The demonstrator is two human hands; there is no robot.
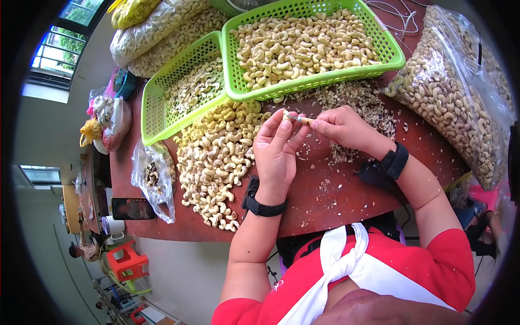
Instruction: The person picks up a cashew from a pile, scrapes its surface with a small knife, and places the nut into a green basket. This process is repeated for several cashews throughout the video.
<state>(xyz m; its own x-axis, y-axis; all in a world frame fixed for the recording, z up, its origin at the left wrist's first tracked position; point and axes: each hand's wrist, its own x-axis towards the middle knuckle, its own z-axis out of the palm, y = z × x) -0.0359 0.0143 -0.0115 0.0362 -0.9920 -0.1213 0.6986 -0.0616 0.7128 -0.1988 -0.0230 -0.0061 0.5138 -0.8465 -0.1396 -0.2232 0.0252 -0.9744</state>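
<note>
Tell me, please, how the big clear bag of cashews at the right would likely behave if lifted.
The bag would probably sag, as its clear plastic is creased. It looks heavy, filled with many loose cashews, which may shift as it tilts.

Left hand point(276, 149) pinches, palm turned toward the body; right hand point(342, 128) pinches just beside it.

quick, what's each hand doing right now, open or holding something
Left hand: closed, pinching a cashew between thumb and fingers.
Right hand: closed, holding a small knife by its handle.
</note>
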